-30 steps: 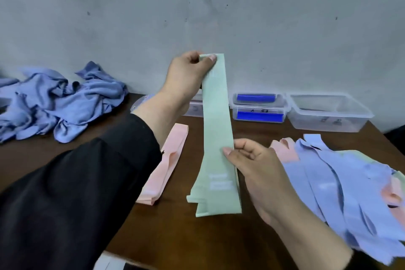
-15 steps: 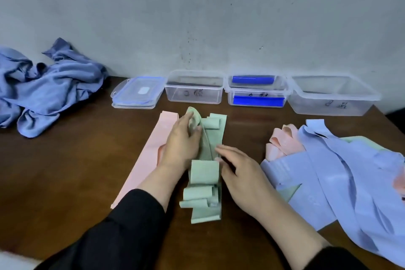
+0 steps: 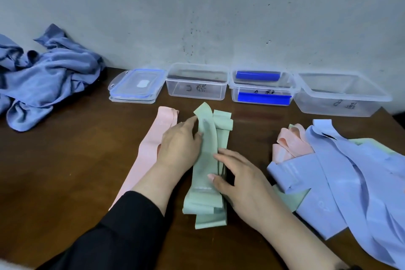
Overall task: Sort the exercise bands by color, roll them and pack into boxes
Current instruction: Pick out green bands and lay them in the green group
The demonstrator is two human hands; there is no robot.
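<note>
A: Brown tabletop [image 3: 65,182] against a grey wall, and in the middle lies the green stack [image 3: 208,171] of exercise bands. What are the hands doing?

B: Both rest flat on it with straight fingers and grip nothing. The left hand [image 3: 178,144] presses the stack's left edge, the right hand [image 3: 238,180] its right side.

A: How far is the sorting, in your opinion?

B: I think it is only partly done. Just left of the green stack lies one pink band [image 3: 149,153], flat. Well to the right of the stack is a mixed heap [image 3: 341,177] of blue, pink and a little green, not yet sorted.

A: And the rolling?

B: I see no rolled band. Behind the stack stand three clear boxes [image 3: 197,85]; the two open ones look empty, while the middle one has blue clips. Left of them lie the lids [image 3: 135,85]. So rolling and packing are both left to do.
</note>
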